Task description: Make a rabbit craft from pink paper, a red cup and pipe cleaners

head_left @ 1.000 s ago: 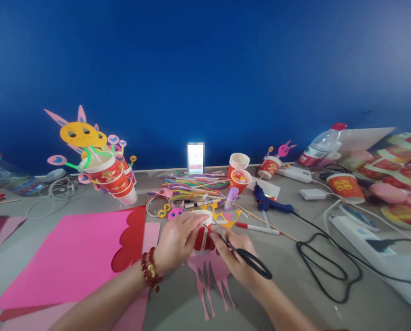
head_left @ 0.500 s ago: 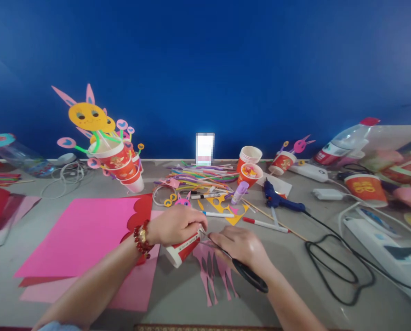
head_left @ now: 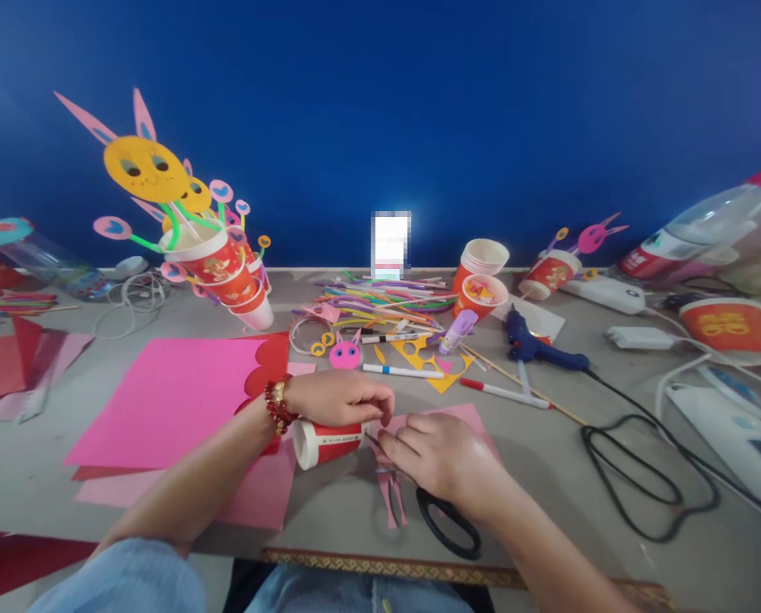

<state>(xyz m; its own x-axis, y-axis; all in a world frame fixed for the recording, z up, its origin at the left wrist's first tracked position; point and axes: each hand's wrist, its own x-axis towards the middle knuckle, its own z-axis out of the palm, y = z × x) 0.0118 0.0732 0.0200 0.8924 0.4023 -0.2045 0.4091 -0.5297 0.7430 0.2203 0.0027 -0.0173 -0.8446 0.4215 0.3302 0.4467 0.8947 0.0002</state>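
Note:
My left hand (head_left: pixel 335 398), with a red bead bracelet at the wrist, is closed over a red and white paper cup (head_left: pixel 329 443) lying on its side. The cup's open rim faces left. My right hand (head_left: pixel 437 455) grips scissors (head_left: pixel 465 521) low down near the blades, and their black handle loops stick out below the palm. The blade tip meets the cup's base end, partly hidden by my fingers. Under the right hand lies a pink paper cutout (head_left: pixel 394 502) with narrow strips, mostly covered.
Pink and red paper sheets (head_left: pixel 169 400) lie left. Behind are a pink rabbit face (head_left: pixel 345 351), markers (head_left: pixel 403 371) and pipe cleaners (head_left: pixel 380 298). A blue glue gun (head_left: pixel 540 349) with a looping black cord lies right. Decorated stacked cups (head_left: pixel 205 260) stand back left.
The view has tilted down, showing the table's front edge. The cup has turned more level, its rim now pointing left. My left hand has shifted off the pink rabbit face, now fully visible.

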